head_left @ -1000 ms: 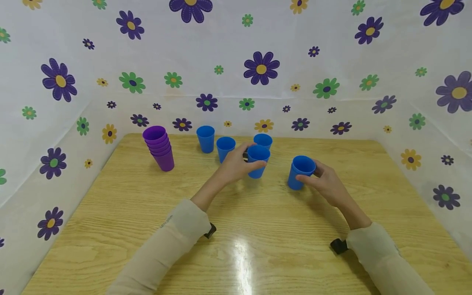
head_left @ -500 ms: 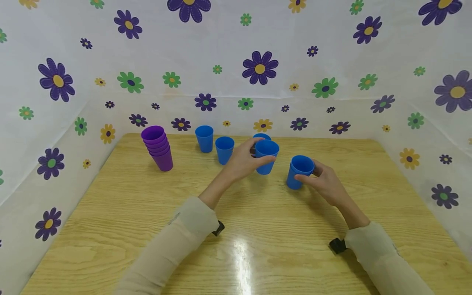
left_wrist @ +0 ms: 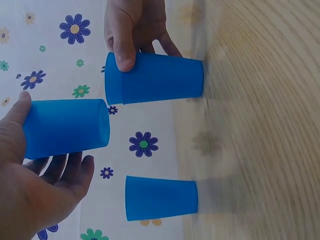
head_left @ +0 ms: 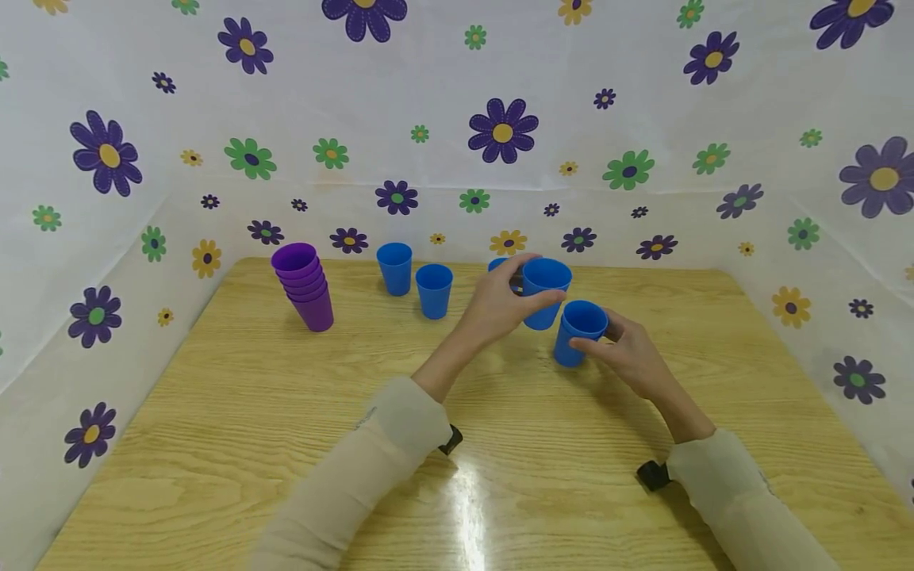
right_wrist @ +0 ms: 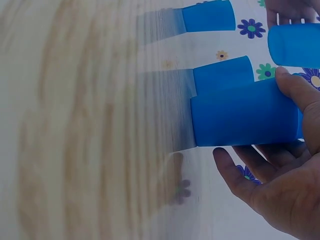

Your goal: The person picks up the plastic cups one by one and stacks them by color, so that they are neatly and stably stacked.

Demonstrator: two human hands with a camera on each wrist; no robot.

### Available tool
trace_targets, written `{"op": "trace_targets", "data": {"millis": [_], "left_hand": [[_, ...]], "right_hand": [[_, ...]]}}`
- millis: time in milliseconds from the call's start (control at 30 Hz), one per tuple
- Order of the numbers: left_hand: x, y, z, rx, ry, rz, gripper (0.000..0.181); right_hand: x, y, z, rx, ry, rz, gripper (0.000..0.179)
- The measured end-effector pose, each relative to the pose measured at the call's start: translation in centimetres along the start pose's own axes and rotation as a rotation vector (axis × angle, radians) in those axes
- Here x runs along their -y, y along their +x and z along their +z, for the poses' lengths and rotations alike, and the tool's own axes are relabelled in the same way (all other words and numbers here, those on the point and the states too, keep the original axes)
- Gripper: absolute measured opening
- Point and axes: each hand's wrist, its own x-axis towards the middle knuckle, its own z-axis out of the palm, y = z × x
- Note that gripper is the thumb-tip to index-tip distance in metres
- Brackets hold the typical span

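My left hand (head_left: 500, 301) grips a blue plastic cup (head_left: 546, 295) by its side, thumb in front, and holds it upright above the table. My right hand (head_left: 631, 353) holds two nested blue cups (head_left: 569, 349), which stand upright on the table just in front and to the right. In the left wrist view the raised cup (left_wrist: 65, 127) is higher than the nested cups (left_wrist: 160, 80), its base near their rim. Another blue cup (head_left: 497, 263) stands behind my left hand, mostly hidden by it in the head view; the left wrist view shows that standing cup (left_wrist: 160, 198) whole.
Two single blue cups, a farther one (head_left: 395, 270) and a nearer one (head_left: 433, 292), stand upright left of my left hand. At the far left is a stack of purple cups (head_left: 312, 297). A flower-print cloth (head_left: 371, 143) encloses the wooden table (head_left: 250, 444) behind and at the sides.
My left hand has carried its blue cup to the right and upward, toward the nested cups. My right hand and the nested cups have stayed in place.
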Motion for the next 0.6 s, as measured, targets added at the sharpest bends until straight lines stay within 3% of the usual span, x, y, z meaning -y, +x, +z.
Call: {"op": "trace_targets", "data": {"millis": [167,600], "left_hand": [[-1.0,0.2,0.9,0.001,-0.052,-0.006,0.074],[-2.1,1.1,2.9,-0.022,-0.074,0.016,0.077]], "right_hand": [[0.0,0.0,0.0,0.005,0.01,-0.002,0.065],[0.1,0.1,-0.1,0.023,0.023,0.001,0.067]]}}
